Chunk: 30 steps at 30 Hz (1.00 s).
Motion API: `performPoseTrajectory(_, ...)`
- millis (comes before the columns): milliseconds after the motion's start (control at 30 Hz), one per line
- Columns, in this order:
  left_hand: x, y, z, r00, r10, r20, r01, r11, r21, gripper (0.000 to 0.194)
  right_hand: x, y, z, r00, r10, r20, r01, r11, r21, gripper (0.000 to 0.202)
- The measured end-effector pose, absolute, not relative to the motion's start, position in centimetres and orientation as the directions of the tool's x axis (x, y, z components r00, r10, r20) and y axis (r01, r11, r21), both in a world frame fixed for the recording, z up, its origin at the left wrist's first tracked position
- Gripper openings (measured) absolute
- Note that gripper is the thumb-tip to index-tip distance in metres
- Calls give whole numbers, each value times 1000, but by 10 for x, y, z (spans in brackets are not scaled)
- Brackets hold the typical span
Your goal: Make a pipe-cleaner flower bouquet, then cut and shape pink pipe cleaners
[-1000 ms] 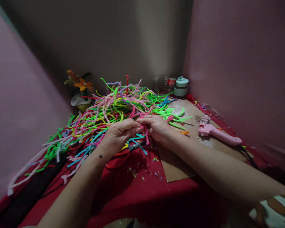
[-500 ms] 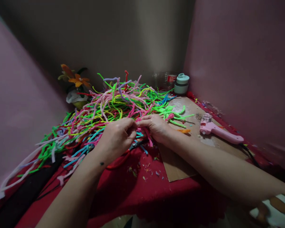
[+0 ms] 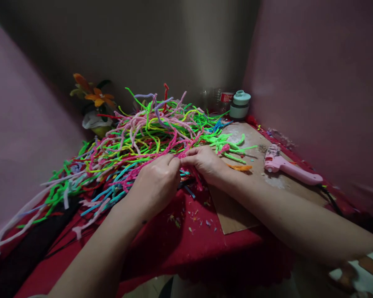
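Both hands meet at the front of a big tangled heap of coloured pipe cleaners (image 3: 143, 132). My right hand (image 3: 207, 163) pinches hot-pink pipe cleaners (image 3: 198, 179), whose ends hang down below its fingers. My left hand (image 3: 158, 178) is closed, its back turned to me, with the thumb and forefinger tips against the same pink piece. What lies inside the left fist is hidden. Beside the right hand are bright green pipe cleaners (image 3: 233, 145) with a small pink tuft, and an orange piece (image 3: 240, 167) lies by the wrist.
A pink hot glue gun (image 3: 290, 169) rests on a cardboard sheet (image 3: 236, 211) at the right, its cord trailing off. A lidded mint bottle (image 3: 239, 105) stands behind. Orange flowers (image 3: 99, 98) in a pot are back left. Scraps litter the red cloth (image 3: 186, 248).
My left hand has turned over slightly, its back now showing more and covering the scissors seen under it before. The right hand keeps its pinch. The whole view has shifted a little.
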<state>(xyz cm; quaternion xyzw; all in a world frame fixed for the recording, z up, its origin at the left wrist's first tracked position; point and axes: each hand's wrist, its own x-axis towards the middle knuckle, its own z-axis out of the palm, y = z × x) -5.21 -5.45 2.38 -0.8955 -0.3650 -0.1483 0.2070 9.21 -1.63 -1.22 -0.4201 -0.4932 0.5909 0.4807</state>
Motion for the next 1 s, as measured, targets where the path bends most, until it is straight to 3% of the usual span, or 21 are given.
performPoseTrajectory(233,-52,-55,20,670,618,411,738,-611,-284,14,94,-17,-11,-166,985,44,-58,35,-998,15)
performPoseTrajectory(533,-54,-56,26,627,631,457,758,-629,-173,15,94,-17,-11,-184,983,31,1,32,-999,19)
performPoseTrajectory(1000,-43,-62,17,691,614,381,723,-587,-364,14,94,-18,-11,-114,992,46,40,51,-998,16)
